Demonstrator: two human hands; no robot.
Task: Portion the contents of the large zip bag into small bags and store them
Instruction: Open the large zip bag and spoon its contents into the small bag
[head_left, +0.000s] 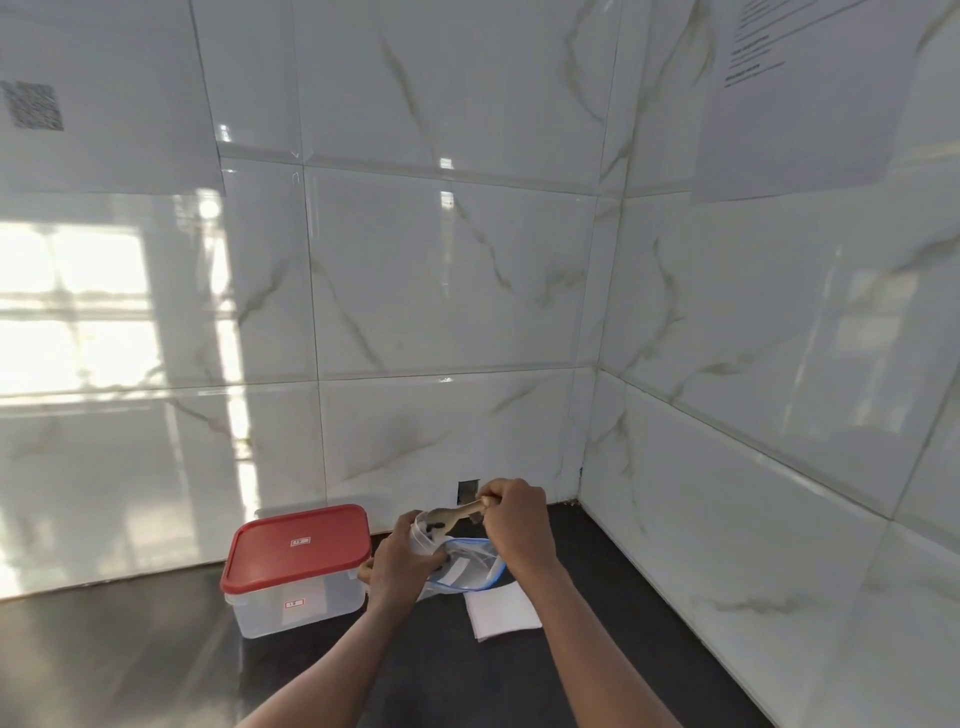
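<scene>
So right now we're working in the corner of the black countertop (613, 654), and it looks like the scoop-and-drop part of the job. Our left hand (402, 558) is gripping a small clear plastic bag (422, 543) by its side, fingers curled round it so the mouth is facing up. Our right hand (517, 525) is pinching the handle end of a light wooden spoon (457, 512), fingers closed tight on it, wrist cocked high and knuckles up. The bit that matters: the spoon's long axis is running right to left and dipping slightly, with the bowl sitting right at the small bag's mouth, just left of the grip. A few dark bits are showing there, too small for us to say what they are. The large clear zip bag with the blue seal strip (470, 571) is lying open on the counter directly below both hands, touching the small bag or just under it, we can't tell which. We're guessing the next move is tipping the bowl so the load drops in, so the left hand needs to be holding that mouth wide. Just in front of the large bag 1 flat stack of white small bags (501, 610) is waiting, and off to the left a clear plastic box with a red lid (298, 545) is sitting shut, probably for storage.
</scene>
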